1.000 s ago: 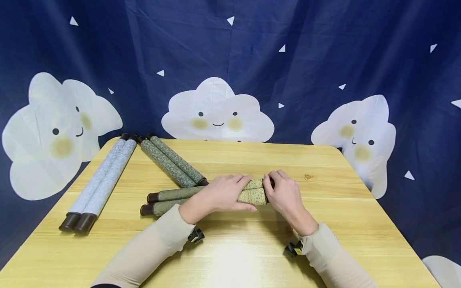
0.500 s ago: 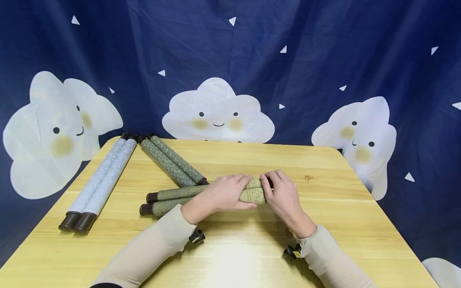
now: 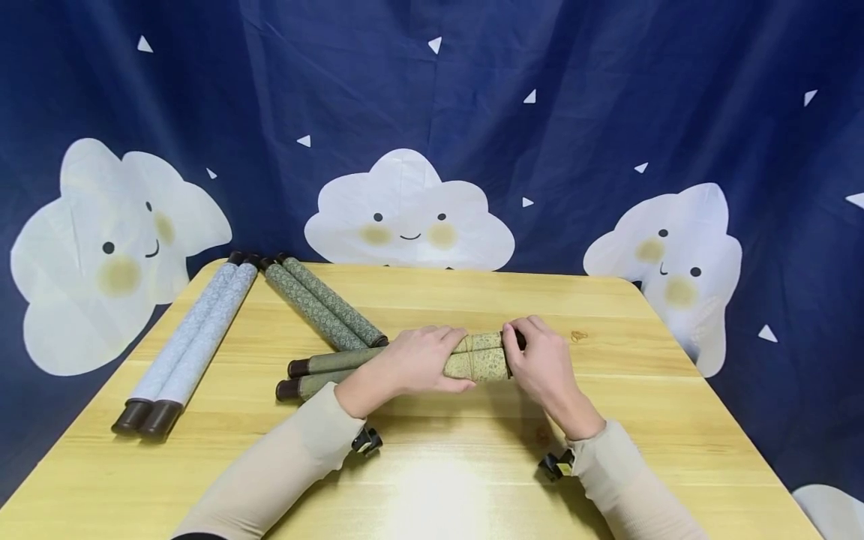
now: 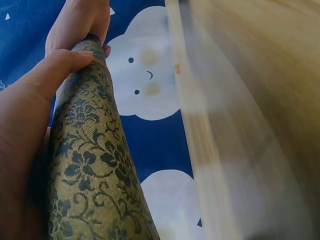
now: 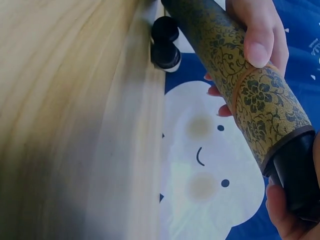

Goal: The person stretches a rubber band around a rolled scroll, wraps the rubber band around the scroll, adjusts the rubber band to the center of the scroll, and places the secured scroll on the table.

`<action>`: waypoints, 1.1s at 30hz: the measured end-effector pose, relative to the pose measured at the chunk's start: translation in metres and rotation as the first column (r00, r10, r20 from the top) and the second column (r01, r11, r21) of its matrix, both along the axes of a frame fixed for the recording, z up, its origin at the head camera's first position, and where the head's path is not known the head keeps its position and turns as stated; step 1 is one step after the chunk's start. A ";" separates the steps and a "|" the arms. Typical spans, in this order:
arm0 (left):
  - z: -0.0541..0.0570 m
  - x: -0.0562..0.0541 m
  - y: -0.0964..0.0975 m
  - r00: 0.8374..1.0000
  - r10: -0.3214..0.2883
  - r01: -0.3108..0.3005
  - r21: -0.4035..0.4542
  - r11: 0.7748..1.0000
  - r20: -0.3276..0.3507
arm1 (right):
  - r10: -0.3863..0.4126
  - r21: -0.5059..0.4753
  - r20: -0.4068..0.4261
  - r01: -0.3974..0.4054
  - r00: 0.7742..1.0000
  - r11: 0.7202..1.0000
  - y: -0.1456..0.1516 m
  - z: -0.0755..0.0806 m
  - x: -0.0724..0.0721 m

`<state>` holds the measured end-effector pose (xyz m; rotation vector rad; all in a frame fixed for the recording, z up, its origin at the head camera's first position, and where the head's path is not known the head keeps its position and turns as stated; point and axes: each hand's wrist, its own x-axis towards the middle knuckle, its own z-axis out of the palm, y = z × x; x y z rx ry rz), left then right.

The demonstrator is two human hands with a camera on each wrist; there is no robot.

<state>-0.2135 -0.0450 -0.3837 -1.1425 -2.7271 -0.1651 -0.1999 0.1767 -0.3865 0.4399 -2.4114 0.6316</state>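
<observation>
Across the middle of the glossy yellow wood-grain tabletop (image 3: pixel 459 300) I see an olive-to-gold double-rolled scroll in floral brocade (image 3: pixel 491 366), with dark brown end knobs. The person's left hand (image 3: pixel 417 361) is wrapped round its middle; the right hand (image 3: pixel 544 361) is clamped about the knob nearer the tabletop's right edge.

Along the left edge lies a pale blue-grey pair of patterned fabric rolls (image 3: pixel 209 330), smooth and dark at the ends. A dark green pair of patterned rolls (image 3: pixel 313 307) slants inward from the back-left corner. Right of the hands sits a small tan loop (image 3: pixel 579 335). Behind the back edge hangs a navy cloth backdrop (image 3: pixel 378 82) printed with smiling white clouds.

My right wrist view gives what the head view blurs: dark vines and blossoms on gold cloth, an orange band (image 5: pixel 239 89) circling it beside the left thumb, and two round black ends (image 5: pixel 165 31) by the tabletop's edge; I cannot tell whose.
</observation>
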 end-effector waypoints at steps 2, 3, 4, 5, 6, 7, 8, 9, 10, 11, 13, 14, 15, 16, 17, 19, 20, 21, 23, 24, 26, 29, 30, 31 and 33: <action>0.000 0.001 0.000 1.000 -0.002 0.002 0.000 1.000 0.005 | -0.001 0.004 -0.008 0.001 1.000 1.000 0.000 0.000 0.000; 0.000 0.001 0.000 1.000 -0.003 0.003 0.002 1.000 0.011 | -0.001 0.005 -0.013 0.001 1.000 1.000 0.000 -0.001 0.000; 0.000 0.001 0.000 1.000 -0.004 0.004 0.004 1.000 0.017 | 0.001 0.006 -0.020 -0.001 1.000 1.000 -0.001 -0.001 0.000; 0.000 0.002 0.000 1.000 -0.007 0.007 0.008 1.000 0.025 | 0.005 0.008 -0.029 -0.004 1.000 1.000 -0.002 -0.001 0.000; 0.001 0.002 0.001 0.999 -0.014 0.014 0.013 1.000 0.030 | 0.009 0.011 -0.038 -0.009 0.999 1.000 -0.003 -0.001 0.001; 0.001 0.003 0.002 0.999 -0.021 0.020 0.019 1.000 0.035 | 0.015 0.014 -0.049 -0.014 0.999 1.000 -0.004 -0.001 0.001; 0.001 0.003 0.002 0.999 -0.027 0.027 0.020 0.999 0.034 | 0.020 0.016 -0.059 -0.020 0.998 1.000 -0.005 -0.001 0.002; 0.002 0.004 0.003 0.999 -0.035 0.034 0.023 0.999 0.031 | 0.025 0.017 -0.065 -0.024 0.998 1.000 -0.006 -0.001 0.002; 0.002 0.004 0.003 0.999 -0.042 0.041 0.020 0.999 0.024 | 0.029 0.016 -0.071 -0.028 0.997 0.999 -0.007 -0.001 0.003; 0.003 0.004 0.003 0.999 -0.046 0.046 0.018 0.999 0.018 | 0.031 0.016 -0.073 -0.030 0.997 0.999 -0.008 0.000 0.003; 0.004 0.004 0.003 0.999 -0.046 0.046 0.006 0.999 0.001 | 0.028 0.012 -0.067 -0.027 0.997 1.000 -0.008 0.000 0.004; 0.004 0.004 0.003 0.999 -0.045 0.045 -0.001 0.999 -0.005 | 0.025 0.010 -0.060 -0.024 0.998 1.000 -0.008 0.000 0.004; 0.004 0.004 0.003 0.999 -0.043 0.043 -0.004 0.999 -0.009 | 0.019 0.008 -0.052 -0.019 0.998 1.000 -0.008 0.001 0.004; 0.004 0.004 0.002 0.999 -0.041 0.040 -0.009 0.999 -0.013 | 0.015 0.005 -0.043 -0.014 0.999 1.000 -0.007 0.001 0.004; 0.004 0.004 0.002 0.999 -0.038 0.038 -0.012 0.999 -0.014 | 0.011 0.003 -0.036 -0.011 0.999 1.000 -0.006 0.001 0.004; 0.004 0.003 0.001 0.999 -0.031 0.031 -0.015 0.999 -0.012 | 0.004 0.000 -0.031 -0.004 1.000 1.000 -0.004 0.001 0.003; 0.004 0.003 0.001 1.000 -0.027 0.027 -0.016 1.000 -0.011 | 0.001 -0.002 -0.032 -0.001 0.999 1.000 -0.003 0.001 0.002; 0.003 0.002 0.001 1.000 -0.023 0.023 -0.015 1.000 -0.009 | 0.000 -0.003 -0.036 0.000 0.999 1.000 -0.002 0.001 0.002; 0.003 0.002 0.001 1.000 -0.018 0.018 -0.009 1.000 -0.007 | 0.002 -0.004 -0.045 -0.002 0.999 1.000 -0.001 0.001 0.001; 0.003 0.001 0.000 1.000 -0.016 0.016 -0.007 1.000 -0.007 | 0.005 -0.006 -0.049 -0.005 0.999 1.000 0.000 0.002 0.000; 0.003 0.001 0.000 1.000 -0.013 0.013 -0.003 1.000 -0.009 | 0.009 -0.008 -0.051 -0.009 0.999 1.000 0.001 0.003 0.000; 0.003 0.000 -0.001 1.000 -0.007 0.008 0.003 1.000 -0.015 | 0.003 -0.015 -0.050 -0.004 0.999 1.000 0.003 0.005 -0.001; 0.003 0.000 -0.002 1.000 -0.004 0.004 0.002 1.000 -0.017 | 0.002 -0.015 -0.051 -0.003 0.999 1.000 0.003 0.005 -0.001; 0.003 0.000 -0.002 1.000 -0.003 0.003 0.002 1.000 -0.019 | -0.001 -0.016 -0.052 0.000 0.999 1.000 0.004 0.006 -0.001; 0.002 0.000 -0.003 1.000 -0.002 0.002 0.003 1.000 -0.022 | -0.002 -0.012 -0.061 0.002 0.998 1.000 0.004 0.006 -0.002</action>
